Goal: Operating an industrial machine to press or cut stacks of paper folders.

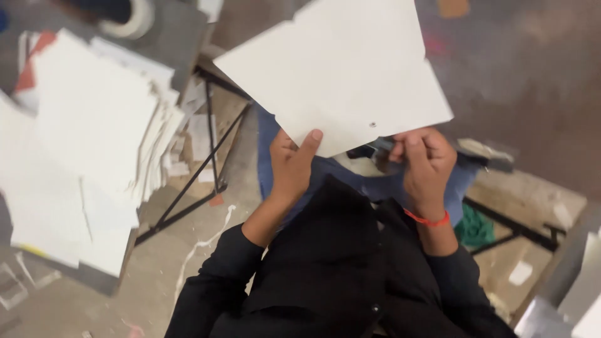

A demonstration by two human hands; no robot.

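White card sheet [341, 69] is held up in front of the person's lap, flat face toward the camera, extending up and away from both hands. Its lower edge sits at the fingers; the sheet is irregular in outline, with a notched top-left corner and a small hole near the lower right edge. Long axis runs roughly lower-left to upper-right, tilted.

Left hand [291, 166] grips the sheet's lower edge near its middle: thumb pressed flat on the front face, the other fingers curled behind, hidden. Fingers closed onto the sheet in a pinch.

Right hand [426, 163] sits just below the sheet's lower right corner, near the hole. Fingers curled tight around a dark slim tool [375, 149] whose tip pokes left under the sheet edge; what kind of tool is too blurred to tell. Whether this hand also touches the sheet, cannot tell. Red band [427, 219] on that wrist.

Both hands are about equally close to the sheet; the left 1 carries it, the right 1 is nearer the hole.

Around: stack of white sheets [87, 144] on a desk to the left, well apart from the hands. Black metal frame [206, 169] on the concrete floor [188, 256] beneath. Green cloth [474, 228] beside the right forearm. Black sleeves, blue trousers under the hands.
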